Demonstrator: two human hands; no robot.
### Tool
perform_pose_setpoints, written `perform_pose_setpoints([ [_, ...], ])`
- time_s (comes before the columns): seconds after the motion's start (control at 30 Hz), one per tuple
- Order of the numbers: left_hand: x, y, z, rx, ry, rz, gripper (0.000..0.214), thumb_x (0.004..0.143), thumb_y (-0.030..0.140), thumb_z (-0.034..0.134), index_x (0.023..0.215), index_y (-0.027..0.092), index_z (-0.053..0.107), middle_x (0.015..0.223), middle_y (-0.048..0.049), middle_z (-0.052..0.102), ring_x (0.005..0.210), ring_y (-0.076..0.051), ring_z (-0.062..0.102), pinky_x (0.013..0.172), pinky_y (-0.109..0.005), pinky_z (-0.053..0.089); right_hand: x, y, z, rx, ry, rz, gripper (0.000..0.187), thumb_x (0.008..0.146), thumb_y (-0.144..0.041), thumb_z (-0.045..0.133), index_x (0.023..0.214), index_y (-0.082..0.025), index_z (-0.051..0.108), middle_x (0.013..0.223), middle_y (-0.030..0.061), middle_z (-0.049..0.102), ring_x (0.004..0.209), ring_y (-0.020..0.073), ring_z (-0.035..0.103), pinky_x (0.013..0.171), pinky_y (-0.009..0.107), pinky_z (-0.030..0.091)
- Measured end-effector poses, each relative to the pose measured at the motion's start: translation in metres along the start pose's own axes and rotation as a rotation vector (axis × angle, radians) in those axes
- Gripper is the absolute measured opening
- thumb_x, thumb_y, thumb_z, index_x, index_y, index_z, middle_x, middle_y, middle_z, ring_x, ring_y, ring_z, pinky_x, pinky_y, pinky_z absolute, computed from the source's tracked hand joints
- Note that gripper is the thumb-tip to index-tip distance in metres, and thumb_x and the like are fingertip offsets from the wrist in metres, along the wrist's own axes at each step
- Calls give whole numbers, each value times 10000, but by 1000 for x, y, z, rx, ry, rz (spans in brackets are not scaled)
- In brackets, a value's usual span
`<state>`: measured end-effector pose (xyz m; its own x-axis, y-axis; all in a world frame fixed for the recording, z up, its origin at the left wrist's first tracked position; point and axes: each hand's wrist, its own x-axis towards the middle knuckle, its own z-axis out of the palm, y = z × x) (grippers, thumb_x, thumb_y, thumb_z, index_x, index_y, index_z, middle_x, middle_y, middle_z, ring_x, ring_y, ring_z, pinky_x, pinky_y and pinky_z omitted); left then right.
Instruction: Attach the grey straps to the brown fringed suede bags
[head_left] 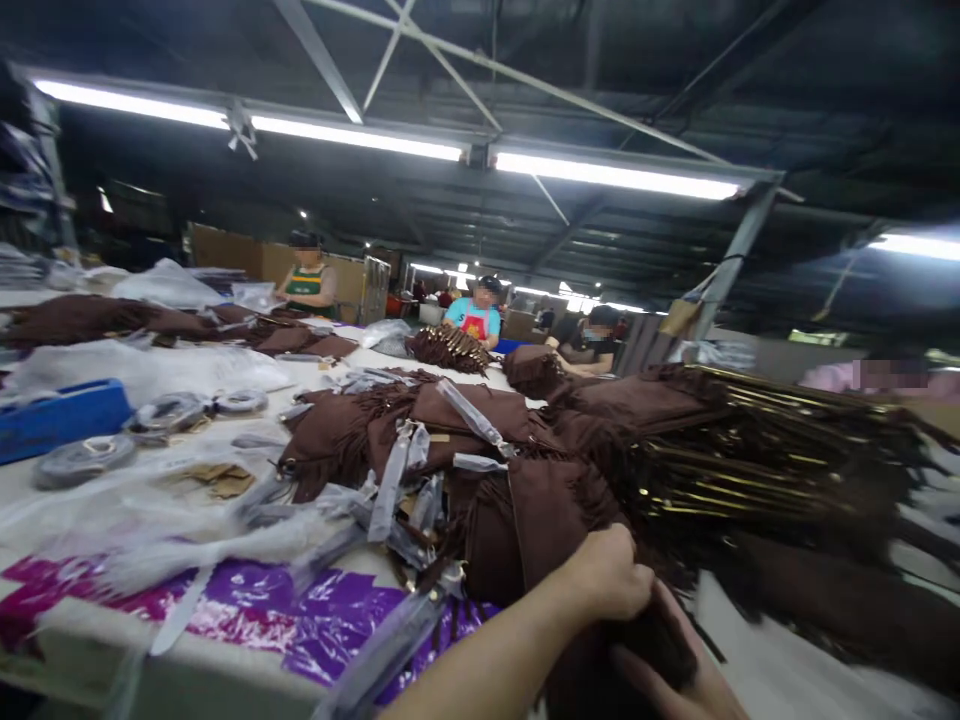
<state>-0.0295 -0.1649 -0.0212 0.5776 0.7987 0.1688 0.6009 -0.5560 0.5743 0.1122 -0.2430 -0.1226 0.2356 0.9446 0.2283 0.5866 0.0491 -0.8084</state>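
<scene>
My left hand (609, 578) is closed on the edge of a brown fringed suede piece (551, 515) at the near end of a heap on the white table (757, 660). My right hand (679, 675) lies under and against the same brown piece at the bottom of the view, its fingers partly hidden by the fabric. Just right of my hands sits a thick stack of brown fringed pieces with gold trim (757, 450).
More brown pieces (375, 425) and clear-wrapped straps (390, 485) lie left of my hands, over purple plastic (300, 615). A blue tray (60, 415) and tape rolls (169, 412) sit at the left. Three other people (476, 315) work at the table's far end.
</scene>
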Motion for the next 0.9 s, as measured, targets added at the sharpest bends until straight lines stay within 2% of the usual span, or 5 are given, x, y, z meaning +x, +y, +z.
perform_pose_setpoints([
  [0.1, -7, -36, -20, 85, 60, 65, 301, 887, 128, 415, 1098, 193, 620, 1127, -59, 669, 1036, -159, 617, 920, -234, 484, 17, 12, -14, 160, -59, 61, 783, 706, -533, 660, 1361, -156, 455, 1357, 165, 580, 1284, 344, 504, 1098, 476, 394],
  [0.37, -13, -126, -68, 438, 141, -28, 365, 831, 141, 534, 1193, 178, 550, 1218, -124, 561, 1162, -280, 491, 1028, -428, 398, 56, 20, -73, 83, 2, 100, 489, 632, -383, 706, 1060, -149, 667, 833, 57, 740, 712, 245, 673, 536, 309, 554],
  [0.5, -9, -119, -67, 506, 110, -37, 259, 850, 103, 478, 1068, 158, 608, 1131, -132, 598, 1110, -268, 543, 975, -395, 432, 74, 21, -74, -49, 101, 111, 424, 694, -315, 664, 1094, -176, 658, 879, 36, 716, 648, 199, 642, 485, 276, 518],
  [0.73, -41, -84, -52, 509, 0, -15, 159, 878, 269, 566, 907, 155, 674, 963, -101, 684, 946, -253, 643, 855, -333, 490, 58, -5, -52, -286, 414, -103, 394, 799, -184, 540, 1186, -152, 605, 1275, 184, 565, 1212, 340, 497, 1003, 480, 391],
  [0.9, -61, -88, -47, 163, -17, 261, 275, 929, 123, 424, 962, 204, 685, 985, -26, 675, 948, -150, 616, 877, -231, 453, 25, -55, 8, -207, -58, -131, 373, 981, -403, 371, 735, -236, 596, 677, 8, 688, 622, 189, 673, 605, 264, 476],
])
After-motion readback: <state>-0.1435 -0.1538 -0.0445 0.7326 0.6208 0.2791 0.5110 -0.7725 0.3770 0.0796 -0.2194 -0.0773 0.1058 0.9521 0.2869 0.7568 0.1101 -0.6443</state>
